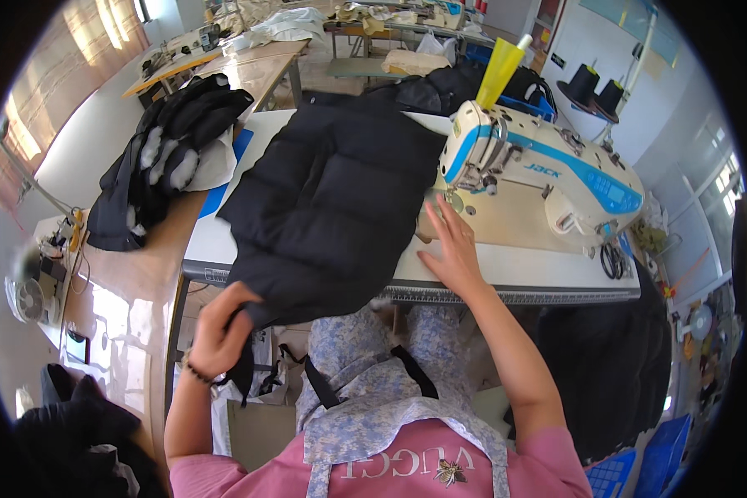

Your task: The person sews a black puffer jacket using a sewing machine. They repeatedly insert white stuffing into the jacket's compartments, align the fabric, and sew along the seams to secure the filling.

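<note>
**One panel (pixel 332 195) beside a sewing machine (pixel 548 166)**

We look down on a white table (pixel 515 270), where the panel, black and quilted, lies to the left of the sewing machine's head; its near end reaches past the table's front edge. Our left hand (pixel 222 329) pinches the panel's near left corner between thumb and curled fingers. Our right hand (pixel 454 246) is spread, palm down, in front of the machine's head, its fingertips just beside the panel's right edge; we cannot tell whether they touch it.

At the white table's right end we find black scissors (pixel 614 261). A yellow piece (pixel 500 75) tilts to the right above the machine's head, and two black cones (pixel 585 87) stand behind the machine. To the left, a heap (pixel 174 137) of black cloth with white patches lies partly over a brown table (pixel 162 249). Below the white table's right end, we see dark cloth (pixel 602 365).
</note>
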`<state>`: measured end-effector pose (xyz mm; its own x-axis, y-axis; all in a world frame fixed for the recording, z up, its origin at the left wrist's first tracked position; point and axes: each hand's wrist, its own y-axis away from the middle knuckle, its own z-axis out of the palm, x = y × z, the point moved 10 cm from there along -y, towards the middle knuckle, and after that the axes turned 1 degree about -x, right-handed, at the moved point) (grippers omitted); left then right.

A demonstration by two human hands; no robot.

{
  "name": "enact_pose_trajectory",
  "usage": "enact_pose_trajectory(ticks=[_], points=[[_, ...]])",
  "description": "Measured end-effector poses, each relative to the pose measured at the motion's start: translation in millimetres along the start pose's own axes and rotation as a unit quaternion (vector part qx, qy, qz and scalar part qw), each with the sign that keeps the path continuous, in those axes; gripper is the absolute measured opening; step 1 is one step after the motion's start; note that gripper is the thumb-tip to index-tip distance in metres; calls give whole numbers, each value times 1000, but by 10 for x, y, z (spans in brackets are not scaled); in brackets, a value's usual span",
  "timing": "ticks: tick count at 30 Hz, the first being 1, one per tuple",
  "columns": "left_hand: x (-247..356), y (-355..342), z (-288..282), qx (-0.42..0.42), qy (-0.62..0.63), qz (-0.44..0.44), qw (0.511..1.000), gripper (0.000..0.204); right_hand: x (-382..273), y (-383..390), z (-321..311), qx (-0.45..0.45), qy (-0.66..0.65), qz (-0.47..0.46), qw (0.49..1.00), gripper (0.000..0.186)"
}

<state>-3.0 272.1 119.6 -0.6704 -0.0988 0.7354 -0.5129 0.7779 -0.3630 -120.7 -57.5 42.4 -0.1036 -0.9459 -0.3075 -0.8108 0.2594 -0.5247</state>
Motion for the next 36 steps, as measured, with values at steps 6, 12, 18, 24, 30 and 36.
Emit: enact_pose_trajectory(ticks=[6, 12, 18, 24, 30, 36], points=[[162, 937, -2211, 275, -303, 135, 903, 44, -154, 85, 70, -14, -142, -99, 985, 43], [777, -553, -1200, 210, -175, 230, 934, 35, -418, 633, -1303, -48, -132, 32, 990, 42], [1937, -1062, 562, -28, 41, 327, 944, 27, 760, 1676, -3996, 237, 267, 247, 901, 33], [3127, -1020, 2679, -289, 248, 424, 822, 23, 947, 3595, -6748, 457, 119, 160, 867, 28], [3260, -126, 4823, -321, 124, 583, 736, 33, 2163, 5705, -6348, -11, 558, 552, 619, 46], [2154, 120, 5041, -522, 35, 472, 710, 35, 2828, 6242, -4324, 52, 333, 639, 692, 52]])
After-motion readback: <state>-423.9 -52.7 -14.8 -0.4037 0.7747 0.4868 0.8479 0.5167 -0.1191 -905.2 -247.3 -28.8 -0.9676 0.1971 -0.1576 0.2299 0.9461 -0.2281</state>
